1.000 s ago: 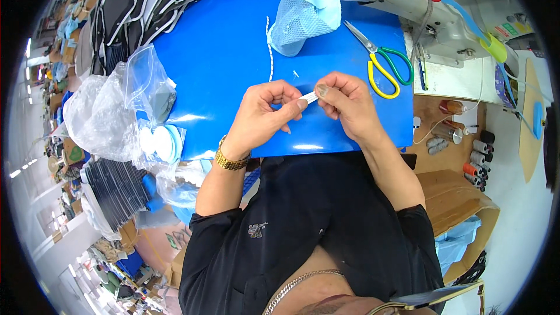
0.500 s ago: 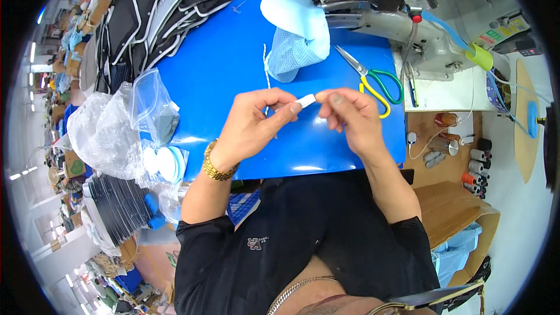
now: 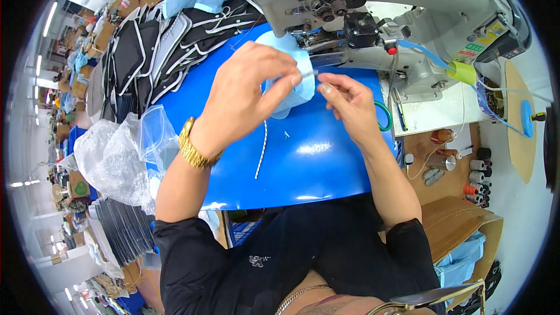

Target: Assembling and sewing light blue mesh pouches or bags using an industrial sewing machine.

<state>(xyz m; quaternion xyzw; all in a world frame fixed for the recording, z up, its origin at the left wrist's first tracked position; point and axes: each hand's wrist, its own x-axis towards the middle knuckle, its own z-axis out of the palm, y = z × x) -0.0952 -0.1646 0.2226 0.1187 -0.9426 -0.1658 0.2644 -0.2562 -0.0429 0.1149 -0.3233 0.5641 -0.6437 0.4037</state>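
Observation:
Above the blue tabletop, my left hand (image 3: 248,90), with a gold watch at the wrist, is closed in a pinch on a small white tag (image 3: 308,74), seen nearly edge-on. My right hand (image 3: 353,108) is closed at thumb and forefinger just beside the tag's other end; what lies between those fingers is too small to make out. Behind and below both hands sits a light blue mesh piece (image 3: 303,90), partly covered by my left hand. A white flecked cord (image 3: 261,153) trails from it across the blue surface. Scissors show only a green handle (image 3: 385,116) past my right hand.
A sewing machine (image 3: 332,11) stands at the far side and right. Black panels with pale edging (image 3: 157,46) are piled at the far left. Clear plastic bags (image 3: 114,151) lie at left. Thread spools (image 3: 477,176) and a cardboard box (image 3: 466,216) are at right.
The view has shifted, showing more of the sewing machine. My left hand is raised farther out, now over the light blue mesh piece. The white tag has turned edge-on; the scissors are mostly hidden.

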